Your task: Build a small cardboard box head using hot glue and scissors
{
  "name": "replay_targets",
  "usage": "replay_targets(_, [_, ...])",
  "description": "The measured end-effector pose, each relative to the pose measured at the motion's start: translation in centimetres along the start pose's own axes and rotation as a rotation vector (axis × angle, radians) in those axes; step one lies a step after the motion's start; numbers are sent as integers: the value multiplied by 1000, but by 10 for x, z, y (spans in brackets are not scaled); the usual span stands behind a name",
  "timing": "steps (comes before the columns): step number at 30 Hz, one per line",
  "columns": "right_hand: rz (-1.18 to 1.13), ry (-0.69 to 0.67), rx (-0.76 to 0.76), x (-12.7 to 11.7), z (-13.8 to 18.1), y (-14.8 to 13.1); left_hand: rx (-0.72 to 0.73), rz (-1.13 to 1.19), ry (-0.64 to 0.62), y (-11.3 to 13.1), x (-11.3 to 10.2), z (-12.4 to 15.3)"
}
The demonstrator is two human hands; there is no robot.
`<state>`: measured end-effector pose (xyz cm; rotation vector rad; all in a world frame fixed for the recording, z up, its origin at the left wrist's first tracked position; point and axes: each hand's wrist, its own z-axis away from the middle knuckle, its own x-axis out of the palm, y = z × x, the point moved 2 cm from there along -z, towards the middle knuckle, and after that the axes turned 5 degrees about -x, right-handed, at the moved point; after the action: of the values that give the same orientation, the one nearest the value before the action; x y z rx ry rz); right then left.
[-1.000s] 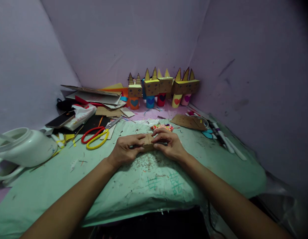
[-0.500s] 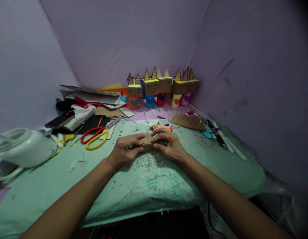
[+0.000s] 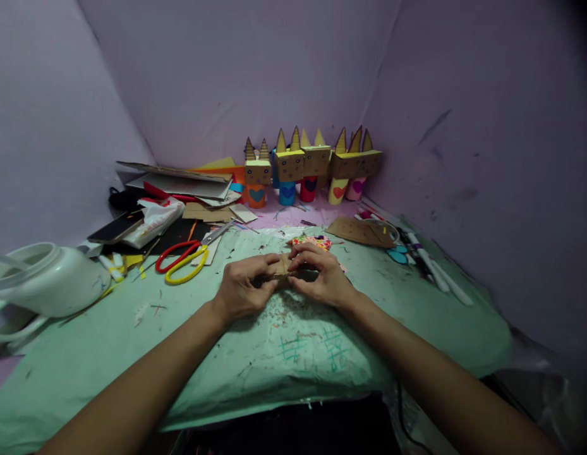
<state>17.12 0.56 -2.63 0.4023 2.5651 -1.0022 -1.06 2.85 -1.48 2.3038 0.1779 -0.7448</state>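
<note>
Cardboard over green mat, lilac walls

The small cardboard piece pinched between both hands had tipped. A second earlier it showed a blocky brown face; afterwards only a thinner, slanted edge showed. The left hand had stretched its fingertips further over the piece, and the right hand had shifted slightly, showing more shadow beneath.
</note>
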Motion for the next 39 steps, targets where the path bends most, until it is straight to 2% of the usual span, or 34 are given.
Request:
replay_targets(12, [22,23,15,2,-1,1,-114,-1,64,4,3,1])
replay_targets(21, [29,49,3,3,-1,0,-119,39,70,6,2,1])
replay_targets(28, [23,52,-6,3,-1,0,-186,43,70,7,2,-1])
replay_targets(39, [-4,56,3,4,-2,-1,-154,20,71,3,4,1])
